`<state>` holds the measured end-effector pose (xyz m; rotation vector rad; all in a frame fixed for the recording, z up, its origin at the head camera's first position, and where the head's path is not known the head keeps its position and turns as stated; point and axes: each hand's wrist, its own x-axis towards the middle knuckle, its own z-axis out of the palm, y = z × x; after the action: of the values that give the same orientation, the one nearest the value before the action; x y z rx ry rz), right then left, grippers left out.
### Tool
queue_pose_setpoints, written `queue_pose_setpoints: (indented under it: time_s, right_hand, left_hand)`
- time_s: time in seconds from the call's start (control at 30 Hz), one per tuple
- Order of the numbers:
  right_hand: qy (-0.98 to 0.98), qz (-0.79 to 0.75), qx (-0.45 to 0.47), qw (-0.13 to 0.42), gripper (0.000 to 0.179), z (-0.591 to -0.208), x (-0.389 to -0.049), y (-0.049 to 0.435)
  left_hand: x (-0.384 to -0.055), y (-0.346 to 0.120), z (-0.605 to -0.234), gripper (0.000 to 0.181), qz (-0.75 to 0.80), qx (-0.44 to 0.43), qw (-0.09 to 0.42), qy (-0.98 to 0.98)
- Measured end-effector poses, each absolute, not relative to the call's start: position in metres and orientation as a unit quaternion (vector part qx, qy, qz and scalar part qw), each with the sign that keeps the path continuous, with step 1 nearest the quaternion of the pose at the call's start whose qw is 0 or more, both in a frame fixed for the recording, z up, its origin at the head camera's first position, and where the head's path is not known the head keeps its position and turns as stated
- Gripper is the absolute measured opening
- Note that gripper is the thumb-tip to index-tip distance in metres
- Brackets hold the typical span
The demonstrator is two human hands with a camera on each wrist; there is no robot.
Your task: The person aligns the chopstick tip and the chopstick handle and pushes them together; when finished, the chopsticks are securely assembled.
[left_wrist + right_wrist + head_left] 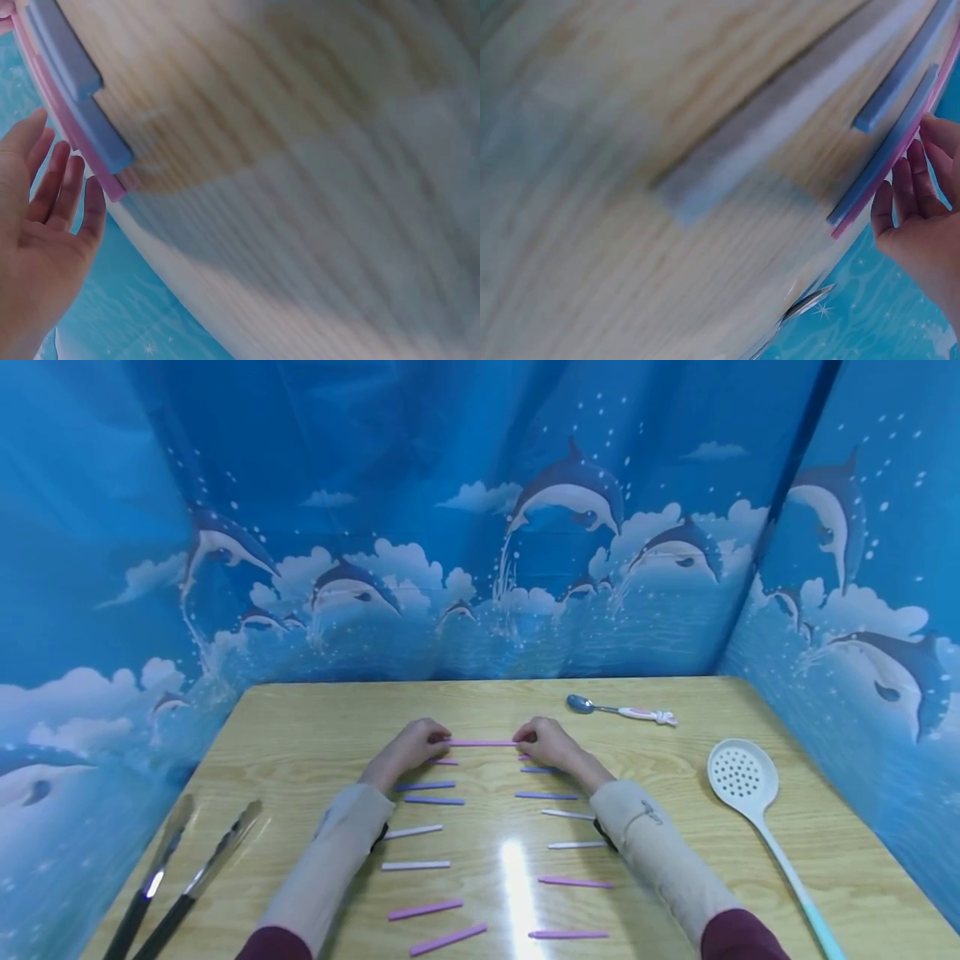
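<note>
A thin pink stick [482, 743] lies crosswise near the back of the table, spanning the gap between both hands. My left hand [417, 747] pinches its left end, and my right hand [549, 745] pinches its right end. Just in front of each hand are short pink sticks, one on the left [446, 762] and one on the right partly covered by the fingers. Closer still come blue sticks on the left [425, 786] and right [546, 795]. In the right wrist view, curled fingers [924, 196] sit beside pink and blue sticks.
White sticks [416, 865] and pink-purple sticks [575, 882] continue both columns toward the front. A spoon [637, 714] lies at the back right, a slotted skimmer [738, 777] along the right side. Two dark-handled metal utensils [198, 881] lie front left. Dolphin-print curtains [450, 635] surround the table.
</note>
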<state>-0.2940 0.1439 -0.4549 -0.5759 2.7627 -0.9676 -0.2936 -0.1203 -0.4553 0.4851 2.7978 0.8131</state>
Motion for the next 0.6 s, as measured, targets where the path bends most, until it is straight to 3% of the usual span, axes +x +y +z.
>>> queue_pose_setpoints:
  time_s: [0.37,0.6]
  right_hand:
    - [0.921,-0.347,-0.165,0.058,0.021,-0.448,-0.287,0.166]
    - [0.925,-0.337,-0.168,0.06,0.021,-0.448,-0.278,0.181]
  left_hand:
    - [-0.278,-0.135,-0.448,0.025,0.314,0.198,0.059,0.927]
    - [-0.267,-0.144,-0.449,0.024,0.327,0.211,0.063,0.919]
